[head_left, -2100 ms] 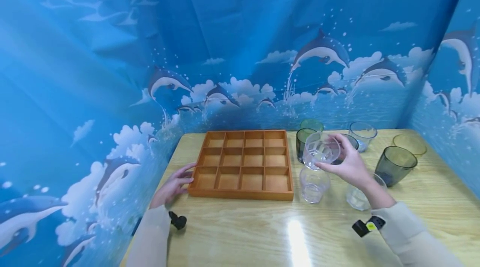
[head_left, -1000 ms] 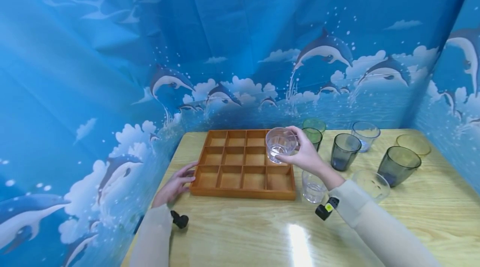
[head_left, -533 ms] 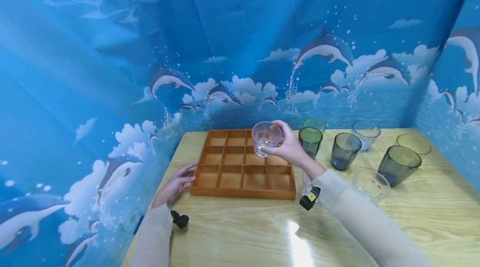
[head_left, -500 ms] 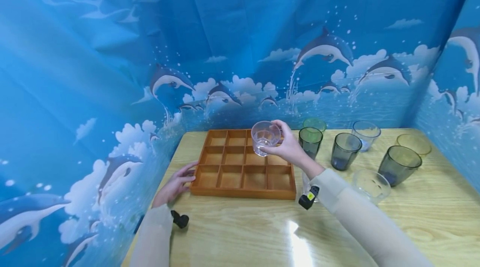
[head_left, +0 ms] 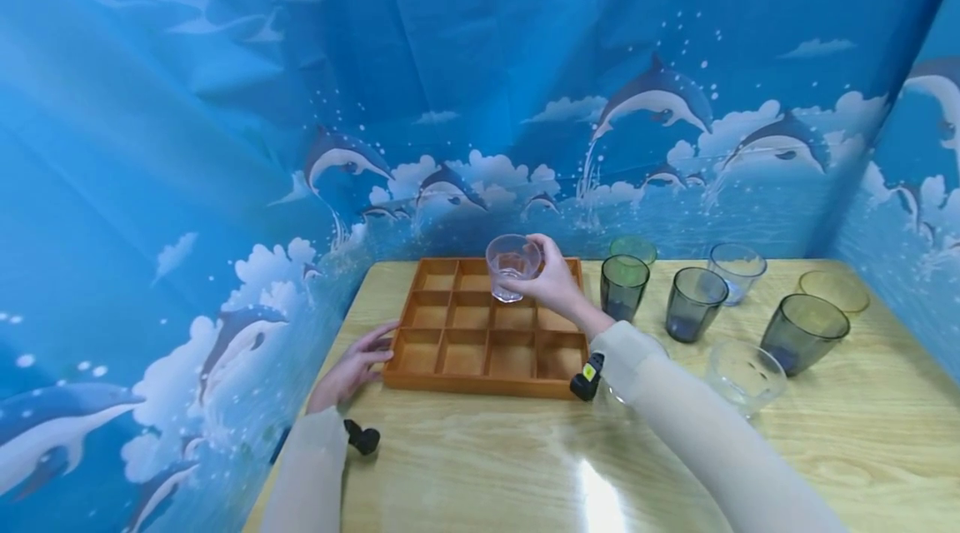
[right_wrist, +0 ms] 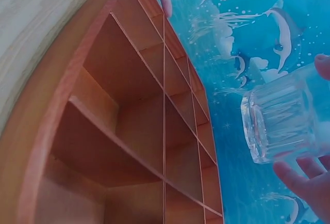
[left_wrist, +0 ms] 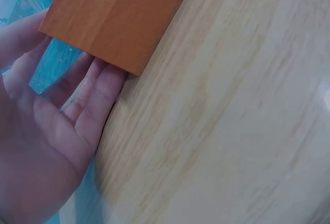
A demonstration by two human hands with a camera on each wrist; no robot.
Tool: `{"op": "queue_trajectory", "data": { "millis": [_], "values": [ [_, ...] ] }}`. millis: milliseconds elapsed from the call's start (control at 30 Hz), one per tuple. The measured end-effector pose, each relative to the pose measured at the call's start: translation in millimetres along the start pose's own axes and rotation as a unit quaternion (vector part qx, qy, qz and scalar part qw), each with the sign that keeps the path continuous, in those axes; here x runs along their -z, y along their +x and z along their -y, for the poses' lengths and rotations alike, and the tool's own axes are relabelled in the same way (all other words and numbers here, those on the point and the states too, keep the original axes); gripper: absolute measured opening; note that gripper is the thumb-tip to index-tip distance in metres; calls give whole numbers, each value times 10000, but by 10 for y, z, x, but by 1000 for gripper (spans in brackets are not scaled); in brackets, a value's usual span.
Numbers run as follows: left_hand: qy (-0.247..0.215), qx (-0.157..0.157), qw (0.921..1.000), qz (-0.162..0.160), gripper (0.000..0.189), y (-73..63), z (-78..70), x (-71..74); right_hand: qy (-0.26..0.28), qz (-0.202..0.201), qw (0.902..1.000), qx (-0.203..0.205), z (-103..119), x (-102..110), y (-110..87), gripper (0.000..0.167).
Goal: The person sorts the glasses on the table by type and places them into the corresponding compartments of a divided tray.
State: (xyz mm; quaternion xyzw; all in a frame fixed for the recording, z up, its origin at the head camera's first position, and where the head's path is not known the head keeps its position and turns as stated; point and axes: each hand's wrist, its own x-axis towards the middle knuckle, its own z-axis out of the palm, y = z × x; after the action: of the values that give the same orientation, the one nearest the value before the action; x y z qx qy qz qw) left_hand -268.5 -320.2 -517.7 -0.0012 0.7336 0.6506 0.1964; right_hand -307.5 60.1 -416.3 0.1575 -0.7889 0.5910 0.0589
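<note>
A clear drinking glass (head_left: 513, 265) is gripped by my right hand (head_left: 551, 279), which holds it upright over the back part of the wooden compartment tray (head_left: 480, 386). Seen from the right wrist, the faceted base of the glass (right_wrist: 278, 115) is clear of the tray's dividers, with thumb and fingers around its side. My left hand (head_left: 352, 366) touches the tray's left end with its fingertips. In the left wrist view, the fingers (left_wrist: 103, 92) lie fairly straight against that orange-brown end wall (left_wrist: 113, 22). The tray's compartments in sight hold nothing.
Right of the tray stand a dark green glass (head_left: 622, 291), a grey glass (head_left: 693, 308), a large smoky glass (head_left: 802, 337), a clear glass (head_left: 746, 379), a bluish glass (head_left: 737, 273), a green glass (head_left: 633, 248) and an amber one (head_left: 834, 291). Another clear glass is mostly hidden behind the right sleeve.
My right hand has carried the clear glass leftward from among the other glasses to above the tray, then further left and back. The left hand has stayed at the tray's end.
</note>
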Motion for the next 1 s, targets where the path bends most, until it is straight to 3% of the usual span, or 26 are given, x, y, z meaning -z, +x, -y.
{"op": "queue_trajectory", "data": {
  "millis": [233, 1000],
  "values": [
    [-16, -80, 10000, -43, 55, -24, 14, 24, -40, 58, 9999, 88, -9, -114, 157, 85],
    [-34, -15, 10000, -39, 54, -8, 35, 8, 97, -136, 9993, -341, -269, -521, 572, 88]
  ]
}}
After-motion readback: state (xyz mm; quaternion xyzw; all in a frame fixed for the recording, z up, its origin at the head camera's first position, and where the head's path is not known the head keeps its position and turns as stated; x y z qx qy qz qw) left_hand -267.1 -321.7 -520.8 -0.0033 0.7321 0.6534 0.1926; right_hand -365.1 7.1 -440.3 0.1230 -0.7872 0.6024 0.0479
